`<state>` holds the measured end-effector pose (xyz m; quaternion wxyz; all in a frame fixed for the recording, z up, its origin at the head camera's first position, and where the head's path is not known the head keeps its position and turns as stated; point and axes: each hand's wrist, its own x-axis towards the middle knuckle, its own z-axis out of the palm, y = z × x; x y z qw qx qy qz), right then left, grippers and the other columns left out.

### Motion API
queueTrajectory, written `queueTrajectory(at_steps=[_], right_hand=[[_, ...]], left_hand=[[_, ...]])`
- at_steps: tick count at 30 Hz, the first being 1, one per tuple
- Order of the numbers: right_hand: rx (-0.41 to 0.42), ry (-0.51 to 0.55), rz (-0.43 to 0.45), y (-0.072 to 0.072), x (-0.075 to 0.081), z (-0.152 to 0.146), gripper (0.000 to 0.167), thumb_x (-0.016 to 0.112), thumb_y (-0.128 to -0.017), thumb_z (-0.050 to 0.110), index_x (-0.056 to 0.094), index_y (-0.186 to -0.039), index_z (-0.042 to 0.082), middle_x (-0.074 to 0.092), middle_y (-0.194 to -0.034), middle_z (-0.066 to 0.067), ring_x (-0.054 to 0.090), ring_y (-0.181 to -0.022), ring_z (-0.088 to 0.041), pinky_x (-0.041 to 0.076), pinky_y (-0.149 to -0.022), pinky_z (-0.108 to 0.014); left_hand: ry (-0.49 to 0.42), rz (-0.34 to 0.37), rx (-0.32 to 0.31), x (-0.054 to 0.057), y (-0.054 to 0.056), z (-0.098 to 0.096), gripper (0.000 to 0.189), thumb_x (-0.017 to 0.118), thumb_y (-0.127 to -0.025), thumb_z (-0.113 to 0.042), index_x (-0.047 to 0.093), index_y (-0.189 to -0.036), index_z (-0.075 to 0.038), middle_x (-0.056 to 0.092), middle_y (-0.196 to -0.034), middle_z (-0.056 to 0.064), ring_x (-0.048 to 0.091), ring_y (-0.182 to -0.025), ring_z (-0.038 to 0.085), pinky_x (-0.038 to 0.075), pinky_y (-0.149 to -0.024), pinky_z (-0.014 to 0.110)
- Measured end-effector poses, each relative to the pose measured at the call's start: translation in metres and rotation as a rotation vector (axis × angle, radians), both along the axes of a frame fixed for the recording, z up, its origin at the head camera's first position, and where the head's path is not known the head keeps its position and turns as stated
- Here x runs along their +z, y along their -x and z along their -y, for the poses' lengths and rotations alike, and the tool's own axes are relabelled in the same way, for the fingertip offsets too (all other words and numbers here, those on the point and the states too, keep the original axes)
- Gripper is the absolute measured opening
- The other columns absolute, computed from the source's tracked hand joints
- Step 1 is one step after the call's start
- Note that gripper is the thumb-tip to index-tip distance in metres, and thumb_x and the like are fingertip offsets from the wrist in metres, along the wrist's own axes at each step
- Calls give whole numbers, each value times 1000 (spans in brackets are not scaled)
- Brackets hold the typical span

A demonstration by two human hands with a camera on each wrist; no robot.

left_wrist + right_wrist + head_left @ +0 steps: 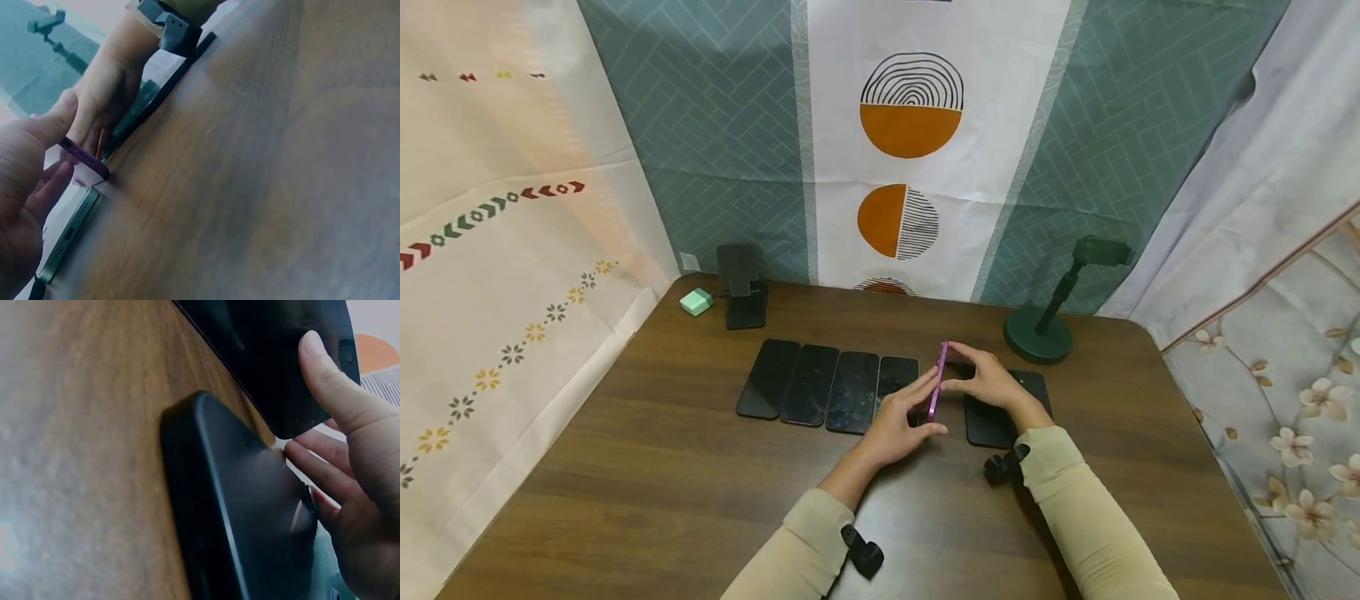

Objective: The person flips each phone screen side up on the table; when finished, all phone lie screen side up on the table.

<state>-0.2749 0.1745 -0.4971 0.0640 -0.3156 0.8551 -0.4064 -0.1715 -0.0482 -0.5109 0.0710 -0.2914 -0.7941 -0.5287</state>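
A smartphone with a purple edge (937, 382) is held on its side edge, tilted up off the table, between both hands. My right hand (988, 382) pinches it, thumb on the dark screen (269, 369) and fingers toward its far end. From the other side my left hand (895, 423) grips it, fingers along its face and thumb by the near end. In the left wrist view its purple end (85, 157) shows close to the left thumb. Several dark phones (808, 385) lie in a row left of the hands. Under the right wrist lies a flat dark device (988, 423).
Behind the row, a black phone stand (743, 287) and a small mint-green box (697, 302) stand at the back left. A dark green stand with a round base (1037, 335) is at the back right. Patterned cloth hangs behind the wooden table (662, 467).
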Motion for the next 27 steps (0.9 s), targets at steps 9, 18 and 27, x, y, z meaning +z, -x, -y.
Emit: queueTrajectory(at_steps=[9, 18, 27], right_hand=[[-68, 13, -26, 2, -2, 3, 68, 83, -86, 22, 53, -142, -1, 67, -125, -20, 64, -115, -37, 49, -100, -57], [-140, 0, -14, 0, -1, 5, 62, 85, -83, 20, 59, -137, 2, 65, -130, -18, 62, -116, -36, 49, -100, -55], [-164, -41, -15, -2, -2, 2, 61, 86, -82, 19, 61, -136, 4, 65, -130, -17, 61, -119, -35, 48, -102, -54]], left_hand=[[-105, 180, 3, 3, 2, 10, 79, 85, -80, -6, 47, -149, -1, 46, -154, 13, 64, -120, 31, 56, -88, 24], [-162, 307, 29, 1, 2, 9, 83, 85, -76, 2, 45, -149, 4, 45, -153, 17, 68, -112, 32, 59, -81, 27], [-15, 239, 136, 1, 1, 6, 84, 93, -69, -9, 54, -142, 5, 53, -147, 15, 71, -105, 27, 60, -81, 29]])
